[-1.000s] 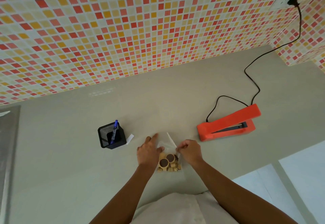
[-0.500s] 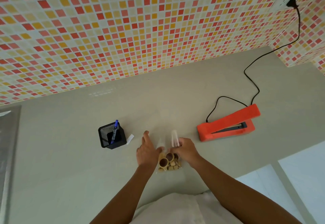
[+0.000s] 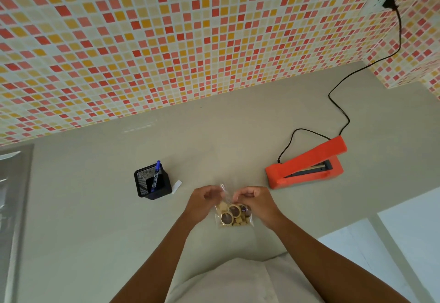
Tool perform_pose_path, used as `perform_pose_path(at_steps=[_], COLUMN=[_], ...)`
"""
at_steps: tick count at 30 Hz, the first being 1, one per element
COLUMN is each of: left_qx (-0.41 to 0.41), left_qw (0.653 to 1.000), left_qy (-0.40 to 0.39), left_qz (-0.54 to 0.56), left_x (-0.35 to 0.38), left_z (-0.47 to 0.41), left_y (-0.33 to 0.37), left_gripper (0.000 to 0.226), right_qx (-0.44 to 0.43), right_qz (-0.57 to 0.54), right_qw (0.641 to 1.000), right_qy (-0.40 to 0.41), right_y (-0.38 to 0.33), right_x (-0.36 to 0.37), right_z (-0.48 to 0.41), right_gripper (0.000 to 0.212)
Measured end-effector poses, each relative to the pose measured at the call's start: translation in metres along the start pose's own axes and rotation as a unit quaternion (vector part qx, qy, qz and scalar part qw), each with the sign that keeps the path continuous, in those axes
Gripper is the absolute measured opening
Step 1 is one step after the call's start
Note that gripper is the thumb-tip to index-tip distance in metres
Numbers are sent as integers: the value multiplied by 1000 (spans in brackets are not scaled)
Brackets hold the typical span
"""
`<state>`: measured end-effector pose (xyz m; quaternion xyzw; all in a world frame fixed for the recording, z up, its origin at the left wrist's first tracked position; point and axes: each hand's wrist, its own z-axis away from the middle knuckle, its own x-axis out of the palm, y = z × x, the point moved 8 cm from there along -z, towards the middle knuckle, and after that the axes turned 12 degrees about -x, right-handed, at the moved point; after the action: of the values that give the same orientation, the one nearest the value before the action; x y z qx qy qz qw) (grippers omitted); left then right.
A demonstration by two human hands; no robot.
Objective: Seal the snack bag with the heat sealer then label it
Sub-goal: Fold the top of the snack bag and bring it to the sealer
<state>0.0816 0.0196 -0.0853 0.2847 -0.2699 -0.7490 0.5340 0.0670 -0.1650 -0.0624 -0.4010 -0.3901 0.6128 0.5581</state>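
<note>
Item 1: small clear plastic snack bag [image 3: 234, 217], filled with round tan biscuits with dark centres and small tan cubes. It sits near the front edge of the plain grey-beige countertop [image 3: 95, 219], directly in front of the person, its filled bottom on the surface and its empty upper part raised.

Item 2: left hand [image 3: 202, 204], fingers curled, thumb and fingertips pinched on the left side of the bag's clear top.

Item 3: right hand [image 3: 256, 204], fingers curled closed, gripping the right side of the bag's top just above the contents.

Item 4: orange wedge-shaped heat sealer [image 3: 307, 163], lid raised at an angle so that the dark sealing bar shows. It stands on the countertop to the right of the bag and apart from it. A black power cord [image 3: 342, 112] runs from it to a black plug [image 3: 389, 2] in a white wall socket.

Item 5: black wire-mesh pen holder [image 3: 152, 182], left of the bag, holding one blue marker pen [image 3: 156, 176], upright with a slight tilt.

Item 6: small white label [image 3: 176, 186], flat on the countertop just beside the holder's right side.

Item 7: wall of small red, orange, pink and cream mosaic tiles [image 3: 166, 40] behind the countertop.
</note>
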Motion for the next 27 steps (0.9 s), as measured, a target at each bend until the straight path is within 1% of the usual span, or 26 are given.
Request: perform_pose_path(at_steps=[1, 3, 5, 8, 10, 14, 17, 22, 27], left_qx=[-4, -15, -23, -42, -48, -35, -37, -62, -73], left_qw=[998, 991, 986, 983, 982, 982, 982, 979, 975], left_qy=[-40, -90, -106, -94, -93, -115, -131, -163, -160], left_qz=[47, 96, 123, 153, 159, 146, 131, 107, 138], left_x=[5, 17, 29, 46, 61, 96, 125, 171, 214], left_z=[5, 14, 21, 26, 30, 36, 38, 34, 33], left_y=[2, 3, 3, 4, 9, 24, 30, 29, 39], left_gripper=[19, 20, 21, 19, 17, 19, 19, 22, 22], right_qx=[1, 2, -2, -4, -10, -15, -9, 11, 15], right_qz=[-7, -12, -16, -32, -44, -65, -57, -56, -64], right_qw=[1000, 1000, 1000, 999, 999, 996, 996, 995, 995], right_qy=[-1, 4, 8, 18, 25, 57, 73, 77, 78], right_y=[-2, -4, -7, -10, -12, -10, 0, 15, 16], right_x=[-2, -9, -18, -35, -48, -84, -114, -158, -200], right_z=[3, 10, 18, 32, 41, 57, 66, 82, 82], right_gripper=[8, 6, 5, 11, 14, 9, 9, 9, 16])
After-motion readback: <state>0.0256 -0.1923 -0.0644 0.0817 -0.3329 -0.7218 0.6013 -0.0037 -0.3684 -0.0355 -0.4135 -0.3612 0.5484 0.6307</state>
